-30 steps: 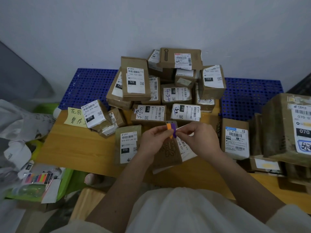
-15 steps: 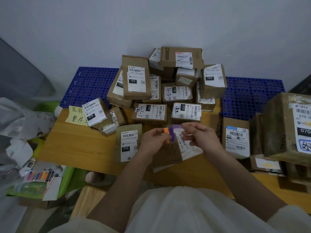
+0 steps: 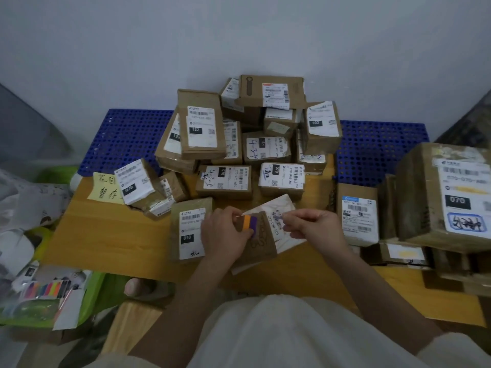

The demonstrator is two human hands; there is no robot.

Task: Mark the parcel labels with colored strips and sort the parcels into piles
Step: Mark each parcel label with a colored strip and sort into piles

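Note:
A flat brown parcel (image 3: 264, 244) with a white label (image 3: 277, 221) lies on the wooden table (image 3: 106, 235) in front of me. My left hand (image 3: 225, 233) holds a small card of orange and purple strips (image 3: 250, 222) just above that parcel. My right hand (image 3: 312, 225) pinches a thin strip over the label, right of the card. A parcel marked 010 (image 3: 190, 229) lies to the left of my left hand. Behind them rises a heap of labelled brown parcels (image 3: 247, 144).
Large boxes marked 070 (image 3: 446, 192) are stacked at the right, with a smaller parcel (image 3: 357, 213) beside them. A yellow note (image 3: 106, 185) lies at the table's back left. A pack of colored strips (image 3: 49, 289) sits in a green tray at lower left. A blue perforated board (image 3: 127, 136) runs behind.
Both hands have dropped toward the table. The strip card went from held up between both hands to lying over the parcel, and my right hand has drawn away to the right with a strip.

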